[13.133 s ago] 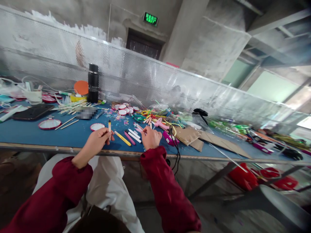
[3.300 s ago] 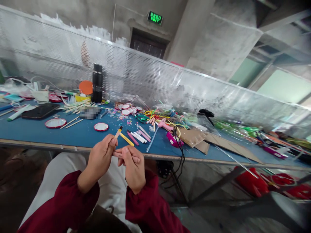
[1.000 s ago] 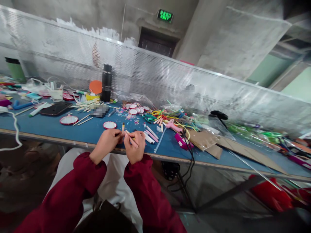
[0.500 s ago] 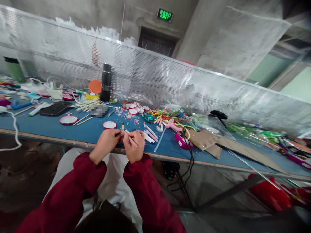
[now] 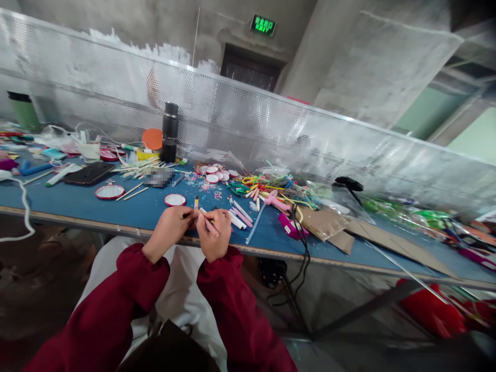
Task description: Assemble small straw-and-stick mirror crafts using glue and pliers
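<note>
At the table's front edge my left hand is closed, its fingertips pinching a small upright stick with a dark tip and a yellow band. My right hand meets it from the right, closed around a slim pale stick that its fingers mostly hide. The fingertips of both hands are close together, so the exact contact is hidden. Just beyond my left hand lies a round white disc with a red rim. Several white and pink sticks lie to the right of my right hand.
Behind the hands are small coloured rings and a pile of discs. A black bottle stands near the perforated metal screen. To the right are a pink glue gun, a purple box and cardboard; a dark phone lies left.
Both hands stay in nearly the same place, still gripping the small pieces. The fingers of my right hand have shifted very slightly; nothing was let go.
</note>
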`<state>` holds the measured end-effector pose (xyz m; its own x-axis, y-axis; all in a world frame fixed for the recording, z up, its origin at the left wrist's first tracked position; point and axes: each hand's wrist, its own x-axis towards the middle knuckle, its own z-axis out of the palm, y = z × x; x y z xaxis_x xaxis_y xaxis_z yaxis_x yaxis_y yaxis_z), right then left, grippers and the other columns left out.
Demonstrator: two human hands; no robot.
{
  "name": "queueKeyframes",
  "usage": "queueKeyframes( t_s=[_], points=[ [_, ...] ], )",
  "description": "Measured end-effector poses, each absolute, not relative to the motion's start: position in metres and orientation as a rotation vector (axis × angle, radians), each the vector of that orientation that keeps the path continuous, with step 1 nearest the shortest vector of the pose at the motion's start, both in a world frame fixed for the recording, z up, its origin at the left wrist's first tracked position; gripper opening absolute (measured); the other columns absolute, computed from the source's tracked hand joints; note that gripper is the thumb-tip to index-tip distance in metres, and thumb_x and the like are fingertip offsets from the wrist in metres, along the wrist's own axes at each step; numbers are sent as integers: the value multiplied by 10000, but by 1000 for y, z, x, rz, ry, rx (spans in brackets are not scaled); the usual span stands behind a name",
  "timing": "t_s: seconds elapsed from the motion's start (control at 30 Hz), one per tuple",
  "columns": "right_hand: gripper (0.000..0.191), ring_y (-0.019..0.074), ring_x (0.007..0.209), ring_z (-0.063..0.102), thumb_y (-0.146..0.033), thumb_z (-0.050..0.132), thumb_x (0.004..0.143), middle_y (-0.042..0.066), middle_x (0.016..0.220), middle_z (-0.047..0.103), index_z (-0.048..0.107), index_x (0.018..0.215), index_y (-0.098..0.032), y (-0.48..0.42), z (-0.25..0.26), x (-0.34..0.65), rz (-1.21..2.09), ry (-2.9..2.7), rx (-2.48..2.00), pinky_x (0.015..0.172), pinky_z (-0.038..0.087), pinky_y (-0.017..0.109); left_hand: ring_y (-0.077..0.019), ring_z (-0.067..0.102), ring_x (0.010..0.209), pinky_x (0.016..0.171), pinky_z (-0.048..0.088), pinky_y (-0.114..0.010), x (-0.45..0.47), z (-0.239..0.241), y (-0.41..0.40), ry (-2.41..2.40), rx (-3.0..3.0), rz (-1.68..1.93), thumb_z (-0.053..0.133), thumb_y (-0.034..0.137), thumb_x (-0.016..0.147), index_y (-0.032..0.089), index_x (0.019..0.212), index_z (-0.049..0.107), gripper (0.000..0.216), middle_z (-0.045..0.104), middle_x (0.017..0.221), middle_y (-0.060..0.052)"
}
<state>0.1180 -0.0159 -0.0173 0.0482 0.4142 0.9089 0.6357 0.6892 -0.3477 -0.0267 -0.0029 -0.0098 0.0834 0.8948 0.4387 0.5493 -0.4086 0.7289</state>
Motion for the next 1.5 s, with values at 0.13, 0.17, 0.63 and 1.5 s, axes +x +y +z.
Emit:
queueKeyframes(
  t_s=[0.13,0.17,0.63,1.5],
  points=[
    [158,161,704,580,-243,592,903,-10,709,625,556,749,-228,-16,-17,118,-206,-1569,-869,863,453,365,-116,423,564,527,285,-238,-27,-11,-2,1420,2014,1255,493,359,859,144,664,660,335,541,583,13],
    [158,160,698,578,-244,592,903,-12,705,624,555,750,-227,-16,-17,118,-206,-1579,-867,875,450,370,-115,416,563,525,281,-238,-27,-11,-2,1426,2020,1256,489,357,861,144,664,658,336,532,580,15],
    [158,164,706,571,-248,598,898,-8,708,621,553,748,-230,-15,-18,118,-182,-1556,-883,836,457,355,-120,427,551,524,287,-242,-27,-10,-3,1418,2017,1266,488,370,870,154,651,653,348,563,574,7],
    [156,154,712,565,-231,603,904,-10,714,609,546,759,-216,-13,-19,119,-227,-1538,-840,815,443,337,-115,447,559,532,290,-240,-28,-11,-2,1434,2021,1252,493,363,880,141,683,681,351,590,594,7]
  ],
)
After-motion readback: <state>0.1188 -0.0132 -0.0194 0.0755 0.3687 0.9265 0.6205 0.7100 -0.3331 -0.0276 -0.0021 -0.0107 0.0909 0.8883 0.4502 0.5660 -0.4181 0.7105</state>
